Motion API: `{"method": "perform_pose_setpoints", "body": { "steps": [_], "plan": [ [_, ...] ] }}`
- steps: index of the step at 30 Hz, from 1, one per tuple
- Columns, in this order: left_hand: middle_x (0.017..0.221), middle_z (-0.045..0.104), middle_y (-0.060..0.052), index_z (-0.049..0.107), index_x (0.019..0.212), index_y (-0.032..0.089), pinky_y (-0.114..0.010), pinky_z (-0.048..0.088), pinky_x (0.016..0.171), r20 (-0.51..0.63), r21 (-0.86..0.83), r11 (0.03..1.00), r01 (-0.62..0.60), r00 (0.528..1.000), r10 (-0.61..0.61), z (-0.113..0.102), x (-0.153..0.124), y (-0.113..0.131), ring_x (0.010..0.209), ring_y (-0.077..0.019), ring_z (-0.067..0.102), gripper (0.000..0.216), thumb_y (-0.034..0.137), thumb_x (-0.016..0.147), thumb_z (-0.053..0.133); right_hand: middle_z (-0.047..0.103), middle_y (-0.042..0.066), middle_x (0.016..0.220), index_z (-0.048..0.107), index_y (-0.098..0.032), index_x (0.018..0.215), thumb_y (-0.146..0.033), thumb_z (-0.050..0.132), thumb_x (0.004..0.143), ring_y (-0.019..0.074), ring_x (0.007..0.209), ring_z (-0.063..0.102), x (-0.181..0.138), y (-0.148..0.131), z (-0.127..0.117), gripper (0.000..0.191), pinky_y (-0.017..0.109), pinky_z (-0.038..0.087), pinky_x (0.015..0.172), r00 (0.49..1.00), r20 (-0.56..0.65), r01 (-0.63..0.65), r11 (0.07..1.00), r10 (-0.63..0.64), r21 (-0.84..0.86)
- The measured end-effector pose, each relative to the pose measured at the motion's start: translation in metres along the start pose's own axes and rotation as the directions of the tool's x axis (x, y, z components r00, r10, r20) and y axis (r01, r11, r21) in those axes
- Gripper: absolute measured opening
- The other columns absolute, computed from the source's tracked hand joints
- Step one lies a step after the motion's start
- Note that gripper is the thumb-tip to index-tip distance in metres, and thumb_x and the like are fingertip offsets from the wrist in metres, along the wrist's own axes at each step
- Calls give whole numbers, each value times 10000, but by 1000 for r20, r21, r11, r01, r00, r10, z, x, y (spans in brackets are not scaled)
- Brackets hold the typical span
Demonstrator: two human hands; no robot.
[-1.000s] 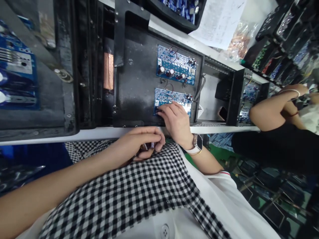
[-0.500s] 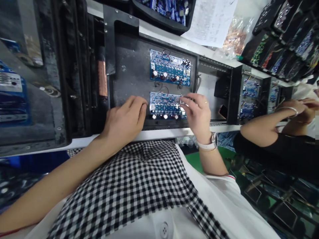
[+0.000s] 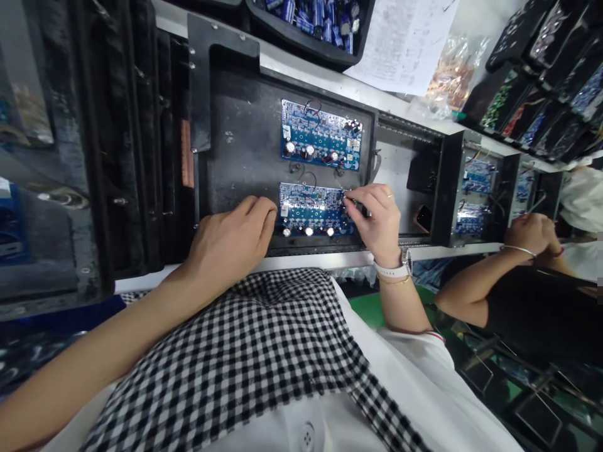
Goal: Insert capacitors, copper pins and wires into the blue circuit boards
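Two blue circuit boards lie in a black tray (image 3: 245, 135), one behind the other. The rear board (image 3: 320, 135) carries several round capacitors and a looped dark wire. My right hand (image 3: 374, 220) bends over the right end of the front board (image 3: 311, 210), thumb and forefinger pinched at its small parts; whatever is between the fingertips is too small to make out. Left of that board, my left hand (image 3: 235, 235) rests over the front of the tray with fingers curled closed. Its fingertips are turned from view, so anything inside them is hidden.
A black bin of blue capacitors (image 3: 320, 22) stands behind the tray, beside a printed sheet (image 3: 400, 44). Component bins (image 3: 522, 94) fill the back right. Along the line at right sit trays with more boards (image 3: 473, 216), near a co-worker's arm (image 3: 485, 270). Black frames (image 3: 132, 144) crowd the left.
My right fingertips have shifted slightly on the front board's right end, uncovering more of it. My left hand stays curled in place. The co-worker's arms have moved, and the view has shifted a little.
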State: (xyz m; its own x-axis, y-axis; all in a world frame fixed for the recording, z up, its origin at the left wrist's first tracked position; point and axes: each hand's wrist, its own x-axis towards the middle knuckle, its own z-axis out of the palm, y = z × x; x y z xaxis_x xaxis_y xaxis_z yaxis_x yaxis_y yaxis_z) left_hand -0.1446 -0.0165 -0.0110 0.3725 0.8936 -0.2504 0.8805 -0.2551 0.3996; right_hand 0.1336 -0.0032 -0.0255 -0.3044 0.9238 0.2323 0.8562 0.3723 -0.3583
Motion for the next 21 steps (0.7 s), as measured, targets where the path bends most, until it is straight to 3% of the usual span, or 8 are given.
{"method": "perform_pose_setpoints", "body": {
  "steps": [5, 10, 13, 21],
  "plan": [
    [1060, 681, -70, 623, 1161, 182, -312, 438, 604, 10, 24, 1000, 0, 1000, -1, 1, 1, 0, 740, -224, 661, 383, 318, 1037, 287, 704, 29, 947, 660, -238, 994, -241, 588, 936, 201, 934, 628, 2, -2, -2, 92, 395, 492, 897, 997, -1, -79, 993, 79, 85],
    [1050, 687, -61, 625, 1136, 182, -301, 401, 563, 23, 51, 999, -16, 1000, 15, 1, 2, 1, 699, -214, 652, 394, 326, 1042, 270, 628, 70, 1152, 684, -251, 990, -261, 606, 924, 235, 1127, 587, 3, 1, 3, 103, 454, 478, 995, 993, -7, -113, 986, 114, 125],
    [1041, 688, -57, 627, 1125, 183, -304, 385, 540, 40, 63, 998, -24, 999, 21, 1, 3, 1, 693, -220, 656, 407, 333, 1044, 257, 585, 82, 1173, 691, -253, 986, -287, 599, 929, 243, 1152, 571, 3, 4, 7, 114, 455, 495, 986, 988, -22, -146, 981, 150, 129],
    [1028, 685, -76, 642, 1135, 180, -313, 404, 549, 77, 97, 995, -31, 997, 23, 0, 3, 1, 711, -238, 662, 425, 322, 1034, 255, 558, 89, 1195, 677, -250, 1001, -294, 558, 950, 243, 1146, 563, 6, 5, 3, 137, 461, 499, 990, 991, 42, -128, 985, 124, 114]
  ]
}}
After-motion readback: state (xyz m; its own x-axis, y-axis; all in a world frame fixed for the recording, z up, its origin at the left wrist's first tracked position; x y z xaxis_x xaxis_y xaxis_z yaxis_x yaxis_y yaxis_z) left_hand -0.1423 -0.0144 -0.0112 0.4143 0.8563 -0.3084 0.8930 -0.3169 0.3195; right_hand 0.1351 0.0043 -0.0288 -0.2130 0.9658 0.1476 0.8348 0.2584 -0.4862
